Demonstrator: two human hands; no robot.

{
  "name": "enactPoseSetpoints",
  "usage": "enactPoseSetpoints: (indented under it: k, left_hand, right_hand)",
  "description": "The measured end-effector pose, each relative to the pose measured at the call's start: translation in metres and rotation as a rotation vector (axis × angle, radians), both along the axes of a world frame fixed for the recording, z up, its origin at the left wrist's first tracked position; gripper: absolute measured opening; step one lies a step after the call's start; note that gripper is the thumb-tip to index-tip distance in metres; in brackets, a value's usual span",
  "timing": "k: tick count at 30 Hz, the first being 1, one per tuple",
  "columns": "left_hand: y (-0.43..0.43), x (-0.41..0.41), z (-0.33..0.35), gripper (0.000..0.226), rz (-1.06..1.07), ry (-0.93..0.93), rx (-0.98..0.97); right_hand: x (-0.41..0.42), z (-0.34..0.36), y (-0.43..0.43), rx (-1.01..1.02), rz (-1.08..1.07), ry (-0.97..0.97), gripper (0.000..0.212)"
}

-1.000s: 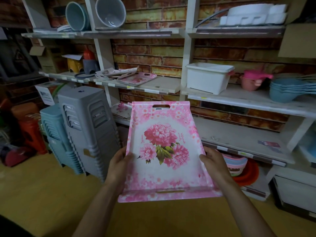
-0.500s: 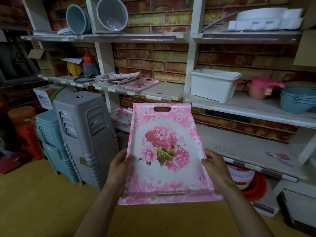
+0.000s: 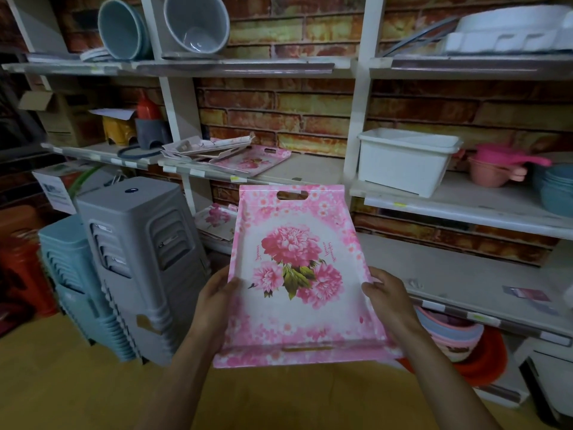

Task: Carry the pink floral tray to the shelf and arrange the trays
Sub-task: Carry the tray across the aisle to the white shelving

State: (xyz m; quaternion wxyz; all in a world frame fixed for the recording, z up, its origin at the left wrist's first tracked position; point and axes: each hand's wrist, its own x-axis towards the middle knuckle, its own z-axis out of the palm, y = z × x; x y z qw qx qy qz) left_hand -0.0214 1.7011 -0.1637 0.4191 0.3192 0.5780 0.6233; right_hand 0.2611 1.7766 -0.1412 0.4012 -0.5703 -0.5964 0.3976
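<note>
Left hand (image 3: pixel 214 301), right hand (image 3: pixel 387 297) grip pink floral tray (image 3: pixel 297 274).

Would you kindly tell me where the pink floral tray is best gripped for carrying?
The pink floral tray is best held by its long raised side rims, left hand and right hand coming in from either side: it is flat and wide, with upturned edges.

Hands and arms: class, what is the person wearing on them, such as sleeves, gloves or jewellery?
Nothing shows. The left hand and right hand are bare, without gloves, rings or a watch, and both forearms are bare, with no sleeve in view.
</note>
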Motion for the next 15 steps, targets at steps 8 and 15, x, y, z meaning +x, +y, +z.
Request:
enactPoseSetpoints:
  k: [8,15]
  left_hand:
    - [0.032,-0.043,-0.003,0.027,-0.014,-0.029,-0.007]
    - [0.068,-0.063,-0.006,0.029,-0.026,-0.041,-0.023]
  right_hand:
    - [-0.042,-0.005,0.034,0.002,0.006,-0.069,0.031]
    - [-0.061,-0.012,0.069,-0.01,0.031,-0.052,0.022]
